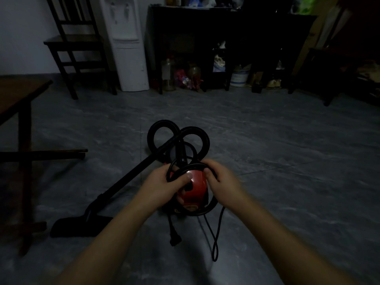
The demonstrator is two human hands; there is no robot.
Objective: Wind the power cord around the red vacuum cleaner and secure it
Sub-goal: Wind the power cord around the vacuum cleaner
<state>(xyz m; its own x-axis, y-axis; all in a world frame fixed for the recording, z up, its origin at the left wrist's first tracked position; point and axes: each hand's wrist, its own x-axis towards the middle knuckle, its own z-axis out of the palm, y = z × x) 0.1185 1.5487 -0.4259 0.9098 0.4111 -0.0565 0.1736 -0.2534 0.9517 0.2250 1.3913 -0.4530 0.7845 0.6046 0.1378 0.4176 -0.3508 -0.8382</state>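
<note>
**Item 1, one:** small red canister vacuum cleaner (194, 189) with a rounded plastic shell, standing on the floor at centre frame, directly between the two hands. A yellowish label (191, 207) sits low on its near face; the writing is too blurred to read.

**Item 2, one:** black power cord (185, 167), looped several times around the red body. One slack loop (214, 248) trails down to the floor on the near right. One black plug (175, 241) hangs from a short tail at the near left.

**Item 3, two hands:**
- The left hand (161, 187) grips the cord coils on the left side of the body, with the fingers curled round them and the thumb laid across the top of the red shell.
- The right hand (221, 187) grips the coils on the right side, with the fingers curled over the cord.

**Item 4, one:** black ribbed hose (163, 123), forming two round loops behind the vacuum.

**Item 5, one:** black rigid wand (133, 175), running diagonally to the near left and ending in one flat black floor nozzle (80, 225).

**Surroundings:**
- grey marbled floor (287, 161)
- one dark wooden tabletop (20, 89) at the left edge
- one dark wooden slat-back chair (76, 48)
- one white water dispenser (125, 48)
- one dark shelf unit (226, 33) against the far wall, with jars and bottles under it in dim light, too dark to count
- one white bucket with a blue band (238, 78)
</note>
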